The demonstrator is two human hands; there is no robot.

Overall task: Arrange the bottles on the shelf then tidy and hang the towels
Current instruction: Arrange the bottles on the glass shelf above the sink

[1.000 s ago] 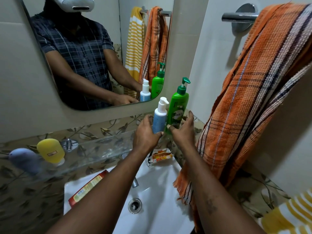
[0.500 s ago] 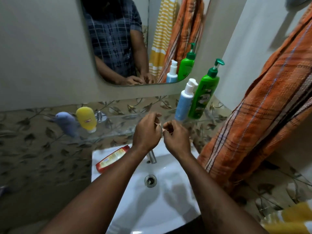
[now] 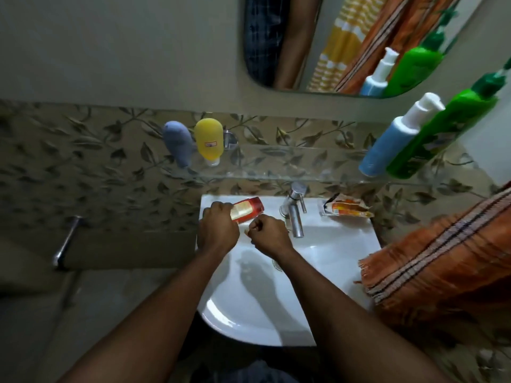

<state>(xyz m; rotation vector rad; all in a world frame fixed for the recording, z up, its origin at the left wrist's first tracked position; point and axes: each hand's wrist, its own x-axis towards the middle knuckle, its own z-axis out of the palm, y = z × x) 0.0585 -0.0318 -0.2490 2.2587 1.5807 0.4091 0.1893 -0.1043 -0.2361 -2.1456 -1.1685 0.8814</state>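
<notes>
A red bottle (image 3: pixel 248 209) with a yellow label lies on the back left rim of the white sink (image 3: pixel 331 244). My left hand (image 3: pixel 218 228) grips its lower end. My right hand (image 3: pixel 269 235) hovers just right of it with fingers curled, holding nothing that I can see. On the glass shelf (image 3: pixel 276 161) stand a grey bottle (image 3: pixel 177 143) and a yellow bottle (image 3: pixel 209 139) at the left, and a blue pump bottle (image 3: pixel 395 139) and a green pump bottle (image 3: pixel 439 134) at the right. An orange striped towel (image 3: pixel 442 258) hangs at the right.
A chrome tap (image 3: pixel 295 211) rises at the back of the sink. A torn orange wrapper (image 3: pixel 345 208) lies on the sink's back right corner. The mirror (image 3: pixel 331 42) above reflects towels and bottles. A metal bar (image 3: pixel 66 241) sticks out at the left wall.
My view has tilted down toward the sink. Both hands have left the blue and green bottles and moved down left; my left hand has taken hold of the red bottle.
</notes>
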